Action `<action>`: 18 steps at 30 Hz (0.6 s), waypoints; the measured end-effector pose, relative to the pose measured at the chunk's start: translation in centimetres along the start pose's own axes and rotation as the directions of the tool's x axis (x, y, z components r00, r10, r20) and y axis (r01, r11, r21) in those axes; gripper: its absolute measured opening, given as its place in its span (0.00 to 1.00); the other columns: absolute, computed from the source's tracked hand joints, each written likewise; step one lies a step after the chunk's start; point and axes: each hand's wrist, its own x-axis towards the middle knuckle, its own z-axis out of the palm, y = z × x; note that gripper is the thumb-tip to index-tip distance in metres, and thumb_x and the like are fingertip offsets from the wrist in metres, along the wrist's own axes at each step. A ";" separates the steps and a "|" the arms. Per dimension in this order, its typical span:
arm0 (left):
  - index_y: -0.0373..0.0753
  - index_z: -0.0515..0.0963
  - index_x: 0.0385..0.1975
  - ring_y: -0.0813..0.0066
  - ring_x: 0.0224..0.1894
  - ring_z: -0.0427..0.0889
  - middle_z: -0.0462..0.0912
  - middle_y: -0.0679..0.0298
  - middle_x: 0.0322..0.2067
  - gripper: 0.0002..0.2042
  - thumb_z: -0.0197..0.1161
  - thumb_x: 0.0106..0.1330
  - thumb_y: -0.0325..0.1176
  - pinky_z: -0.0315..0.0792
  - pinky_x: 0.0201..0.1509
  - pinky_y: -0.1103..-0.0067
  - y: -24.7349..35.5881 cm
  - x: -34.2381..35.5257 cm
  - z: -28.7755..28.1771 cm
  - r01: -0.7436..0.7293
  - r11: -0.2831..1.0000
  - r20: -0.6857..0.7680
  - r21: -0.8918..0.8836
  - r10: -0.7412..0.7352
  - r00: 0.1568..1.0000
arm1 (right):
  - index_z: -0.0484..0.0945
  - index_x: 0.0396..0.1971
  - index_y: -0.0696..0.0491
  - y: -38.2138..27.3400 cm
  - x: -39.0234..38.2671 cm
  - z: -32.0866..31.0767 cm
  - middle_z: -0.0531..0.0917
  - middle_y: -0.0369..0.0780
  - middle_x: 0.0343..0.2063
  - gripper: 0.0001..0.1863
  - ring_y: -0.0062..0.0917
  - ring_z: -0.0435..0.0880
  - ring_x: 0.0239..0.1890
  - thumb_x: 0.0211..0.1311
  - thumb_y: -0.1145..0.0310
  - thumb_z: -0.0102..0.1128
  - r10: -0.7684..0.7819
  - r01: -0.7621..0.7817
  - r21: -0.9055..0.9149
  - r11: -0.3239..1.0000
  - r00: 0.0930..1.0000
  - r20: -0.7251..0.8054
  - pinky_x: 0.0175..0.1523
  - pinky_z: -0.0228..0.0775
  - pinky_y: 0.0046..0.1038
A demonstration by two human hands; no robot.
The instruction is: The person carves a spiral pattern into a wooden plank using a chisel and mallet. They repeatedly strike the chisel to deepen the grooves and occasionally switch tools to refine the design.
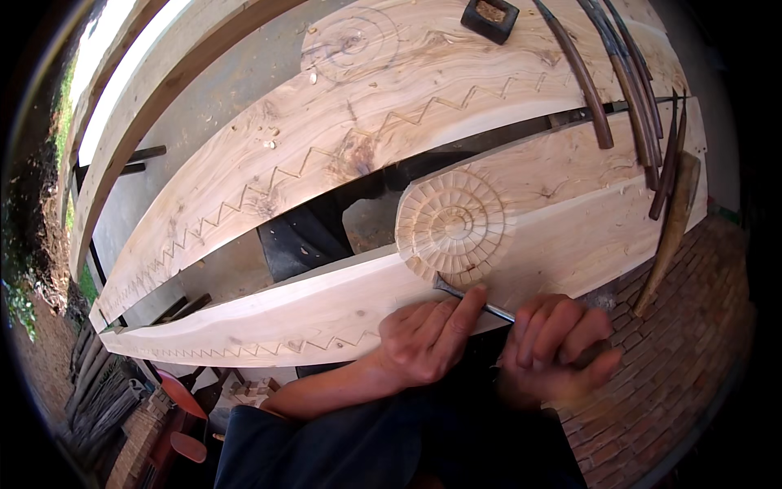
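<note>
A metal carving gouge (498, 312) lies slantwise, its flared tip at the lower rim of a carved rosette (456, 228) of concentric rings and radial cuts. My left hand (428, 338) rests on the near board, its fingers closed against the gouge's shaft behind the tip. Farther back, my right hand (558, 342) is wrapped round the handle, whose rounded end shows at the palm; this hand is slightly blurred. The near wooden board (570, 236) bears the rosette, with a carved zigzag line along its lower left edge.
Beyond a gap lies a second board (269, 155) with a zigzag and pencilled circles. Several long-handled tools (631, 98) lie across both boards at the right, near a wooden mallet-like piece (672, 236). A small dark box (489, 18) holds shavings. Brick paving (627, 391) shows below.
</note>
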 end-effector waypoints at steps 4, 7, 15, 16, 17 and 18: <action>0.23 0.84 0.57 0.75 0.22 0.84 0.84 0.61 0.25 0.21 0.72 0.62 0.18 0.79 0.28 0.77 -0.2 0.4 0.3 0.002 1.000 -0.012 0.003 -0.002 1.000 | 0.64 0.25 0.49 -0.4 1.5 0.4 0.75 0.41 0.15 0.32 0.17 0.61 0.09 0.85 0.39 0.48 0.098 -0.099 -0.029 0.995 0.995 -0.024 0.17 0.51 0.22; 0.23 0.84 0.57 0.76 0.22 0.83 0.83 0.62 0.24 0.21 0.73 0.62 0.18 0.78 0.28 0.77 0.0 0.3 0.5 0.023 1.000 -0.011 0.014 -0.023 1.000 | 0.64 0.25 0.49 -0.6 1.4 0.3 0.74 0.41 0.15 0.31 0.17 0.61 0.10 0.86 0.39 0.47 0.110 -0.111 -0.073 0.991 0.994 -0.016 0.18 0.50 0.23; 0.24 0.85 0.56 0.76 0.21 0.83 0.82 0.64 0.22 0.21 0.74 0.61 0.19 0.78 0.27 0.78 0.1 0.1 0.3 0.031 1.000 -0.031 -0.002 -0.031 0.999 | 0.64 0.26 0.50 0.1 -0.1 0.2 0.77 0.43 0.16 0.30 0.18 0.60 0.08 0.87 0.42 0.46 -0.001 0.002 -0.039 0.999 1.000 0.020 0.16 0.51 0.23; 0.24 0.85 0.56 0.76 0.21 0.83 0.82 0.64 0.22 0.21 0.74 0.61 0.19 0.78 0.27 0.78 0.1 0.1 0.3 0.033 0.999 -0.030 -0.003 -0.033 0.999 | 0.64 0.27 0.50 0.3 -0.1 0.1 0.77 0.43 0.16 0.30 0.18 0.60 0.08 0.87 0.43 0.46 -0.025 0.027 -0.034 0.999 0.998 0.049 0.16 0.52 0.23; 0.25 0.85 0.56 0.76 0.21 0.83 0.82 0.64 0.22 0.21 0.74 0.60 0.19 0.78 0.27 0.78 0.1 0.0 0.2 0.034 0.999 -0.029 -0.005 -0.034 0.999 | 0.64 0.27 0.50 0.5 -0.2 0.0 0.77 0.44 0.16 0.29 0.17 0.61 0.08 0.87 0.43 0.46 -0.050 0.052 -0.028 0.998 0.996 0.078 0.15 0.52 0.22; 0.25 0.85 0.55 0.76 0.21 0.84 0.83 0.63 0.22 0.21 0.75 0.60 0.19 0.78 0.27 0.78 0.1 0.0 0.2 0.034 0.999 -0.033 -0.009 -0.035 0.999 | 0.64 0.27 0.50 0.6 -0.4 -0.1 0.77 0.43 0.16 0.29 0.17 0.61 0.08 0.87 0.44 0.46 -0.068 0.070 -0.019 0.997 0.995 0.068 0.15 0.52 0.22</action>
